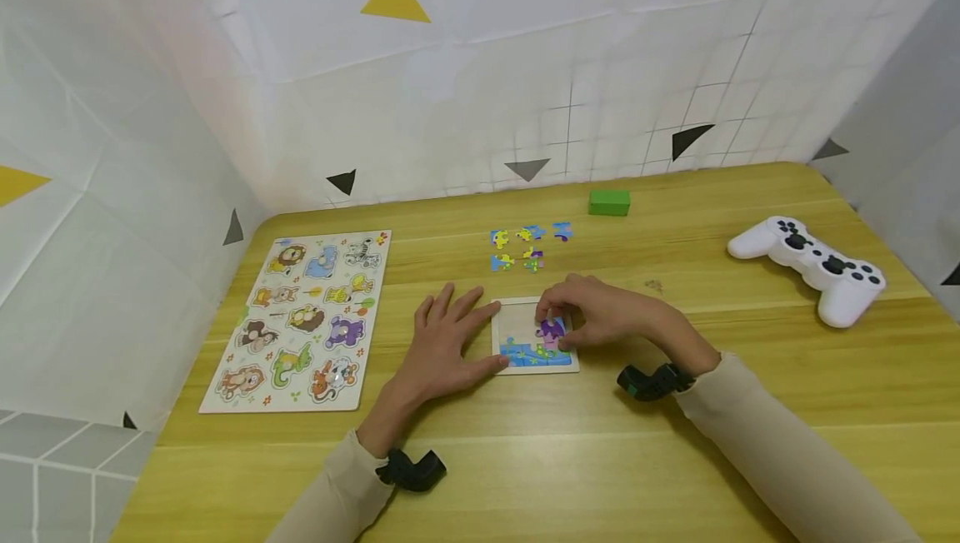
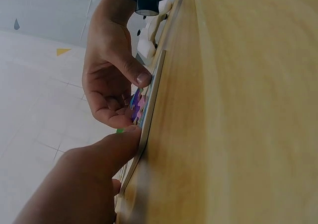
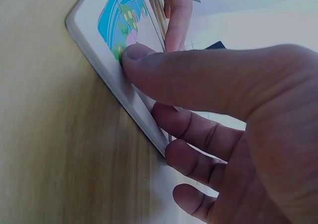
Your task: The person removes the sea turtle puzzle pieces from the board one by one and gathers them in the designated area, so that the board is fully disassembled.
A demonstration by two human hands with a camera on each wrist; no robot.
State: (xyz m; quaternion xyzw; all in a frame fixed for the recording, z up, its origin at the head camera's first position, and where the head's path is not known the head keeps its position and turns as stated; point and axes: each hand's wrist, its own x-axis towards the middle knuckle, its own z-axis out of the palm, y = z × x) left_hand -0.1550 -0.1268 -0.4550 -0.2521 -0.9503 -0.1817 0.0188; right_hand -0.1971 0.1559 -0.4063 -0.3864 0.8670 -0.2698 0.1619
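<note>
In the head view a small wooden puzzle tray (image 1: 534, 371) lies between the two hands, with blue pieces fitted along its bottom. My left hand (image 1: 444, 345) spreads its fingers at the tray's left side, thumb on the lower left corner and index finger at the upper left one. Reaching in from the right, my right hand (image 1: 600, 310) pinches a purple puzzle piece (image 1: 551, 329) over the tray's right part. The left wrist view shows this purple piece (image 2: 134, 101) by the right fingertips. In the right wrist view the right thumb (image 3: 169, 75) hides much of the tray.
Several loose puzzle pieces (image 1: 499, 238) lie behind the tray, and a green block (image 1: 609, 203) sits farther back. On the left is an animal puzzle board (image 1: 300, 318). A white game controller (image 1: 810, 266) rests at the right. White sheeting (image 1: 450, 110) stands behind the table.
</note>
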